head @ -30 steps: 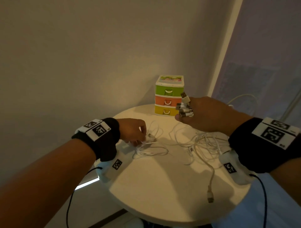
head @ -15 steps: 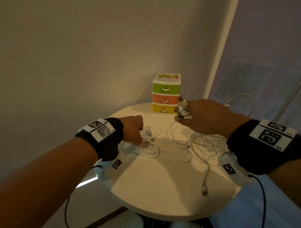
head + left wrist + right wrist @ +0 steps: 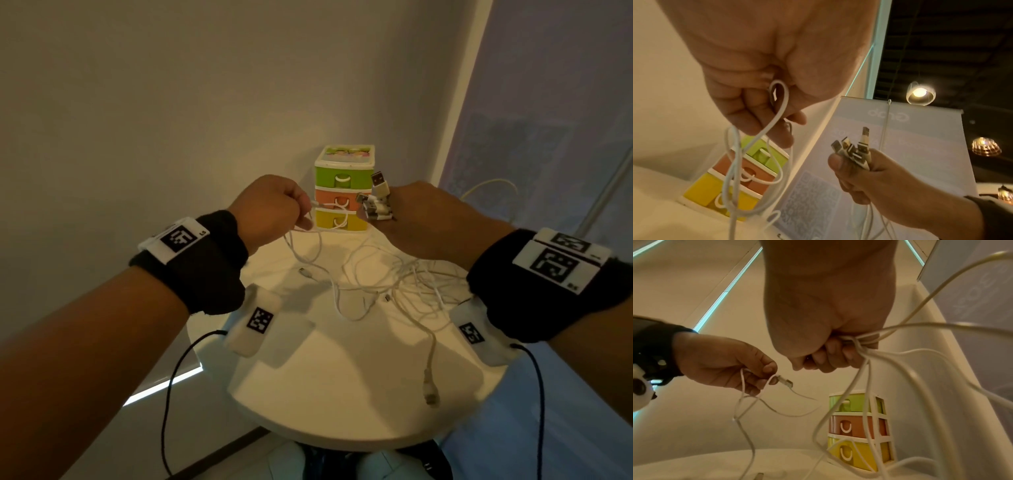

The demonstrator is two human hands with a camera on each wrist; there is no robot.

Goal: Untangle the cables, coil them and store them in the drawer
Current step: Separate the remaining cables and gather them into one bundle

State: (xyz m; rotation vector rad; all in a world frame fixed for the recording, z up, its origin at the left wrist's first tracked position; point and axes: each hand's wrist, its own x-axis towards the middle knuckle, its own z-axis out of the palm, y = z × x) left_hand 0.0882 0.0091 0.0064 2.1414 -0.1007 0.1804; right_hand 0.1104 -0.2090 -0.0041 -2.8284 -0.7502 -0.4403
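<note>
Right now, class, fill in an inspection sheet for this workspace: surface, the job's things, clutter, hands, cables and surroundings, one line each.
Surface: round white table, lit warm.
Job's things: tangled white cables on the table; drawer unit with green, orange and yellow drawers, all closed.
Clutter: nothing seen.
Hands: left hand pinches one cable end; right hand grips a bunch of USB plugs.
Cables: strands hang from both hands to the tangle; one loose plug lies near the table's front edge.
Surroundings: plain wall, corner, pale banner at right.

White cables (image 3: 394, 284); green, orange, seemingly yellow drawers (image 3: 343, 192).
</note>
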